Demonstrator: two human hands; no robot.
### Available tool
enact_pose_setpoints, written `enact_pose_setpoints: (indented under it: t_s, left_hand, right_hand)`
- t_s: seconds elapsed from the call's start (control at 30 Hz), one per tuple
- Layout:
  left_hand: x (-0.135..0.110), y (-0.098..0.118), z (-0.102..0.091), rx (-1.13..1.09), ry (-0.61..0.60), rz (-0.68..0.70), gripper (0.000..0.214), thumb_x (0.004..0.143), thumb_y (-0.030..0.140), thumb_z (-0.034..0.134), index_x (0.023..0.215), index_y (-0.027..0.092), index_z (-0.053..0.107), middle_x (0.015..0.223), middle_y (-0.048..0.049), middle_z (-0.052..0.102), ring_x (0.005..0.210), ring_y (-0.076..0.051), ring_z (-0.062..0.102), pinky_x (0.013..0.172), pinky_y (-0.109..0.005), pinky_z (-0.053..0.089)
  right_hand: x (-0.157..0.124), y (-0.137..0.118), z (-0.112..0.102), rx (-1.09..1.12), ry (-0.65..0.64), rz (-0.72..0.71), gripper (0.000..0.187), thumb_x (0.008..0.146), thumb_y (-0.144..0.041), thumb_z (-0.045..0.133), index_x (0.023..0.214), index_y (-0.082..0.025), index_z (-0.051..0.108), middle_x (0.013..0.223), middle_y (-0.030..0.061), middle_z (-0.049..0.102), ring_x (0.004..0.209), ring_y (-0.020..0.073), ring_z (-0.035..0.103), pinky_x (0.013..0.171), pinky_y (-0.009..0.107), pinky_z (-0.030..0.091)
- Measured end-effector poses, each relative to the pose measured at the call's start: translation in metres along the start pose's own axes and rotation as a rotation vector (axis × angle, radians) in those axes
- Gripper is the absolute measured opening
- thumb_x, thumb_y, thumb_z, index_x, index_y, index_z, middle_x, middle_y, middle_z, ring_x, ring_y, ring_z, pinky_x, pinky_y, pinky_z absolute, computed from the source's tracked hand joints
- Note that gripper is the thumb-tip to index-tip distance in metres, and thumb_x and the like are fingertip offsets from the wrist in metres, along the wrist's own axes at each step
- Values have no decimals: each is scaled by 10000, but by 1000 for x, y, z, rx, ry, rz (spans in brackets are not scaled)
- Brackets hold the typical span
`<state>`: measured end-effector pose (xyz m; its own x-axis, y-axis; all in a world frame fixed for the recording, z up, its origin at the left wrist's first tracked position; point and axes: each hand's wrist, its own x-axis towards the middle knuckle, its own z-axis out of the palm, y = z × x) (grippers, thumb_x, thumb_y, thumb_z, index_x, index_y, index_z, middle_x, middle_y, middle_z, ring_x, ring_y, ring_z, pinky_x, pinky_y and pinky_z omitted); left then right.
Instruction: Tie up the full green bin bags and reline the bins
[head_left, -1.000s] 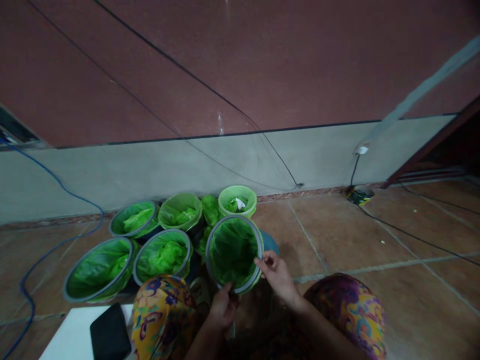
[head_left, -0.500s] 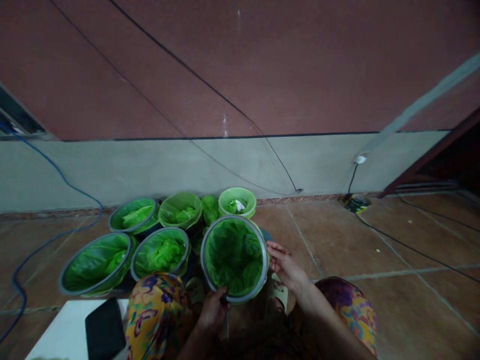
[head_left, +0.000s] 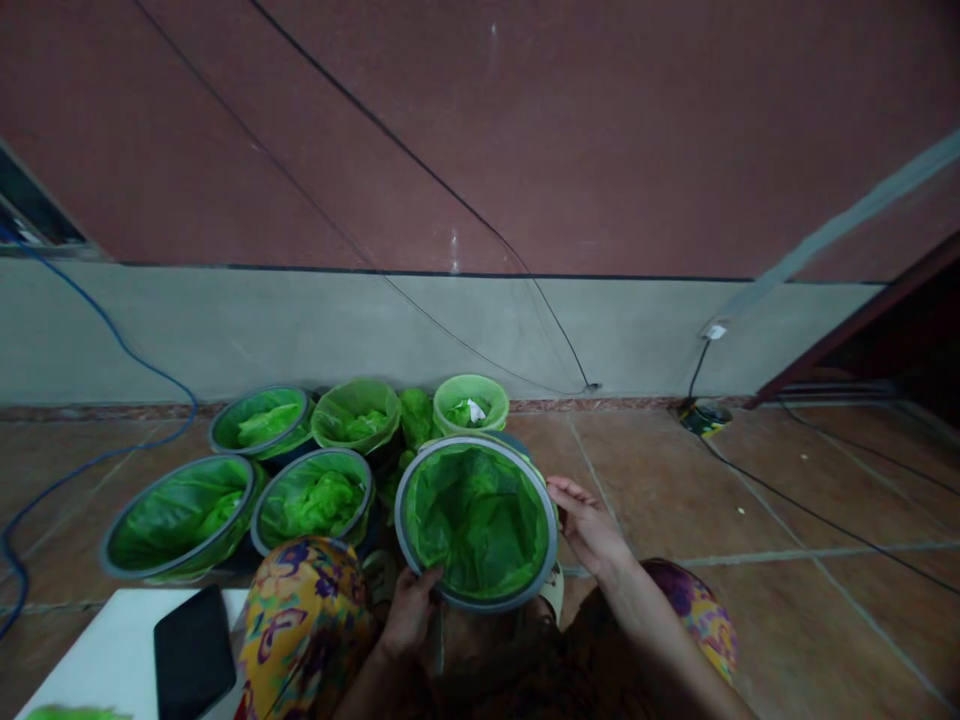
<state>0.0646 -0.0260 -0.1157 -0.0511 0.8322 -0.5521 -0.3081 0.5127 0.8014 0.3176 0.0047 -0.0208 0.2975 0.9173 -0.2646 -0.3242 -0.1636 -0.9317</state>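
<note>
A round bin (head_left: 551,545) with a grey rim tilts towards me between my knees. A thin green bin liner (head_left: 480,520) covers its inside and folds out over the rim. My left hand (head_left: 412,605) is closed on the rim at the lower left, thumb over the edge. At the right side my right hand (head_left: 589,520) has its fingertips pinched at the liner's outer edge; the exact hold is partly hidden. Several similar lined bins stand to the left, among them a grey-rimmed bin (head_left: 259,535) with crumpled green bags inside.
A black phone (head_left: 193,655) lies on a white surface (head_left: 90,650) at lower left. A blue cable (head_left: 112,325) runs down the left side. Behind the bins rises a wall (head_left: 337,320) with thin wires. A black cord (head_left: 810,515) crosses the tiled floor at right.
The bin in my hands has shifted slightly and its opening faces me more. My right hand stays at its right edge, my left hand at the lower left rim. The view has shifted a little.
</note>
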Motion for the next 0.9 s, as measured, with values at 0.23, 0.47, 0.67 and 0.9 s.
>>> enact_pose_setpoints:
  t_s: [0.23, 0.47, 0.67, 0.9]
  left_hand:
    - [6, 4, -8, 132, -2, 142, 326, 597, 397, 767, 821, 162, 736, 806, -74, 763, 869, -280, 697, 792, -373, 548]
    - [6, 6, -10, 273, -110, 254, 406, 645, 516, 730, 819, 148, 733, 801, -56, 751, 894, -272, 674, 848, -373, 523]
    - [10, 2, -15, 382, -109, 341, 385, 686, 549, 677, 716, 166, 693, 686, -45, 709, 800, -255, 665, 765, -357, 547]
    - [11, 12, -14, 548, -149, 496, 289, 766, 420, 579, 805, 157, 690, 802, -58, 733, 817, -242, 676, 777, -338, 554]
  right_hand:
    - [1, -13, 2, 61, -24, 39, 386, 576, -516, 861, 760, -201, 735, 718, 16, 715, 655, 144, 599, 633, 260, 449]
    - [12, -26, 7, 45, 2, 25, 446, 427, -395, 936, 767, -190, 732, 649, -19, 687, 588, 117, 561, 609, 256, 423]
    - [15, -22, 0, -52, -22, 61, 467, 466, -477, 905, 779, -173, 740, 707, 7, 708, 638, 128, 578, 631, 262, 434]
    - [19, -35, 12, -194, -136, 27, 475, 464, -462, 891, 785, -158, 718, 638, -21, 652, 580, 102, 528, 580, 243, 387]
